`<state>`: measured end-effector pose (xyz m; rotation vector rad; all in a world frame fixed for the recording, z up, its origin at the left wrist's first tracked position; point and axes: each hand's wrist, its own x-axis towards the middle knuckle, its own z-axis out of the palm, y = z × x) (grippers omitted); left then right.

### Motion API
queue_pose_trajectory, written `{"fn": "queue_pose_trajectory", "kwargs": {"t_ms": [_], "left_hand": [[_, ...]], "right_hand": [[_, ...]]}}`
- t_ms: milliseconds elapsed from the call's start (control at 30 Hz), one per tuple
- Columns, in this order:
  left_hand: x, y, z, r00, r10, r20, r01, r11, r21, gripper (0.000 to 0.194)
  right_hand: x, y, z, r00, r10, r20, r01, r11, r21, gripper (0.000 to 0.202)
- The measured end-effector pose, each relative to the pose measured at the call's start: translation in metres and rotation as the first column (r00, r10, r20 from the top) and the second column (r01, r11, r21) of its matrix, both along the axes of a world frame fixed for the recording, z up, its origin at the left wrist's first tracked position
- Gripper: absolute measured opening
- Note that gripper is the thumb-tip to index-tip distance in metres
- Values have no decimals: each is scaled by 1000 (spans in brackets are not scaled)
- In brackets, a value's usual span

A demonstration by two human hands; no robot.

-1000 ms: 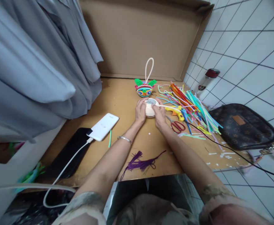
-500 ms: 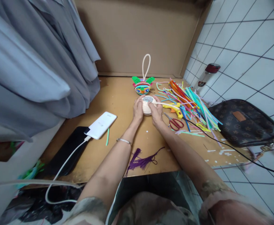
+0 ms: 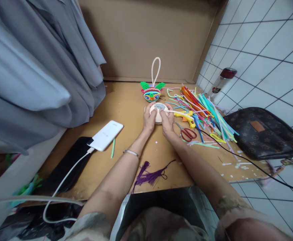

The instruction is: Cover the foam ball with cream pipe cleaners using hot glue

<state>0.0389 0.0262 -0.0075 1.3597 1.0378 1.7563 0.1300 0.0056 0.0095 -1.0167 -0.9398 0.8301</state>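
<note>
Between my two hands is a round ball wrapped in cream pipe cleaner, with a greyish opening or patch on top. My left hand is closed round its left side, thumb on the front. Its right side is gripped by my right hand, the thumb also pressing the front. A loose white pipe cleaner end sticks out rightward from the ball, over the yellow glue gun. Just behind the ball sits a colourful lion-head ornament with green ears and a white loop.
Red-handled scissors and a heap of coloured pipe cleaners lie to the right, near a brown patterned bag and a bottle. Purple tassels lie in front. At left are a white power bank and a black phone.
Both hands keep hold of the ball. My left thumb has come further over its front, and the ball's top looks slightly turned towards me. The view has shifted a little.
</note>
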Motion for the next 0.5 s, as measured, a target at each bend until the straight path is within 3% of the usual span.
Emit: {"fn": "queue_pose_trajectory", "kwargs": {"t_ms": [200,500], "left_hand": [[2,-8,5,997,58,-55,-56,998,30,40],[1,4,-1,999,33,20,-33,999,1,34]], "right_hand": [[-4,-4,4,999,-15,-30,14,1000,-11,66],[-6,-6,3,999,4,-37,-4,1000,19,63]]}}
